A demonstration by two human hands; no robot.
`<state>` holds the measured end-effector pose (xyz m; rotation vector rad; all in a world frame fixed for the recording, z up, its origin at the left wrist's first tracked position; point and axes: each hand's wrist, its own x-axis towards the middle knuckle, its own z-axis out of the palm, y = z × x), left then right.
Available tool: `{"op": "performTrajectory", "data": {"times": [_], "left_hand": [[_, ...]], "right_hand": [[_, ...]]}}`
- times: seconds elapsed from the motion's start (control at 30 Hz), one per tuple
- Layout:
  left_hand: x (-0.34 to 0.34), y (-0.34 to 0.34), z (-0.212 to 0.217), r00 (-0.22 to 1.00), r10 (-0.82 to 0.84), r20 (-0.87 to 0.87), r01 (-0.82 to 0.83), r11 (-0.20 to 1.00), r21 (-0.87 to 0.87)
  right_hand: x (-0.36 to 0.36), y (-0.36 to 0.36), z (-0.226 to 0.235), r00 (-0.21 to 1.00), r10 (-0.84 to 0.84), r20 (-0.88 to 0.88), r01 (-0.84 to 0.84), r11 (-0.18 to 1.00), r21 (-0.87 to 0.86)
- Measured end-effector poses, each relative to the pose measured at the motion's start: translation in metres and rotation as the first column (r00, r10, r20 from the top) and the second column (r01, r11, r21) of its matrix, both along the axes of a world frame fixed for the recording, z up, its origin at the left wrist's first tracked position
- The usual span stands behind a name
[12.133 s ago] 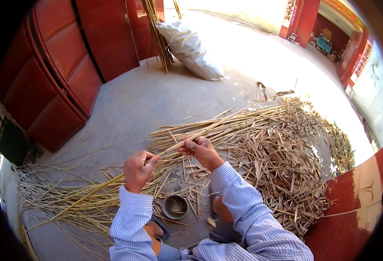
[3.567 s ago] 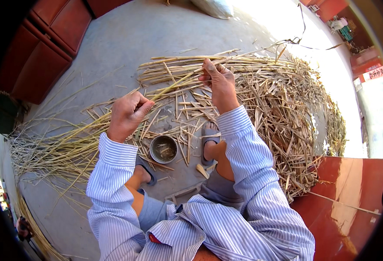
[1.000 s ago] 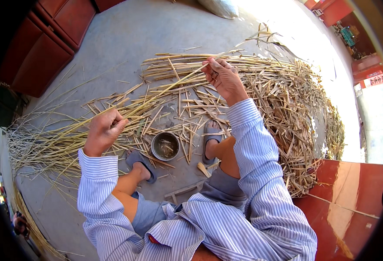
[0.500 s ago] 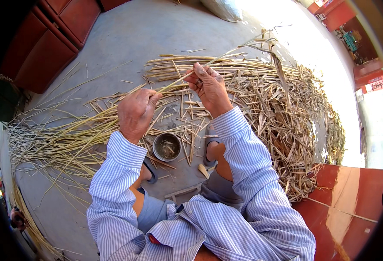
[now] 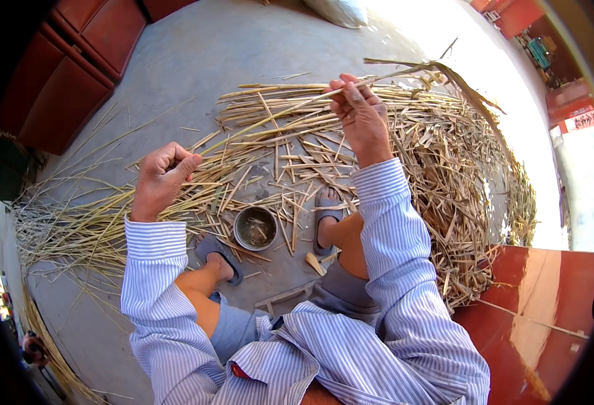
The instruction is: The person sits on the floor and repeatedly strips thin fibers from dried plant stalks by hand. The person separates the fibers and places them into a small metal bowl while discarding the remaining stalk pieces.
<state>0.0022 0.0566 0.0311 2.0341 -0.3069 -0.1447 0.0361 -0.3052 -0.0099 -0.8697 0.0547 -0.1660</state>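
Note:
A long pale plant stalk stretches between my two hands, slanting up to the right. My left hand is a fist closed on its lower-left end. Further right, my right hand pinches the stalk between thumb and fingers, close to its dry, brown leafy end. Below the stalk, on the floor, stands a round metal bowl with murky liquid and bits of straw in it. Yellowish thin stalks lie fanned out to the left of my left hand.
A heap of dry leaves and husks covers the right side. Thicker cut stalks lie in a row at the far side. A pale wooden piece rests near my sandalled foot. Dark red seats stand far left; a whitish sack lies far ahead.
My hands have moved apart along the stalk: the left down to the left, the right up to the right. The leafy end has swung over to the right.

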Motion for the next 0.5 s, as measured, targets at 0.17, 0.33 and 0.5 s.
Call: {"op": "performTrajectory", "data": {"times": [0.17, 0.33, 0.5], "left_hand": [[-0.007, 0.004, -0.004, 0.999, -0.026, -0.030, 0.026, 1.000, 0.001], [-0.003, -0.003, -0.008, 1.000, -0.026, -0.018, 0.026, 0.999, 0.034], [-0.004, -0.014, -0.008, 0.996, -0.001, 0.086, -0.005, 0.998, 0.066]], "right_hand": [[0.003, -0.044, -0.007, 0.986, -0.164, -0.042, 0.164, 0.986, 0.003], [-0.010, 0.003, 0.003, 0.988, 0.123, -0.090, -0.120, 0.992, 0.044], [-0.006, 0.028, -0.007, 0.976, 0.112, -0.187, -0.129, 0.988, -0.081]]}}
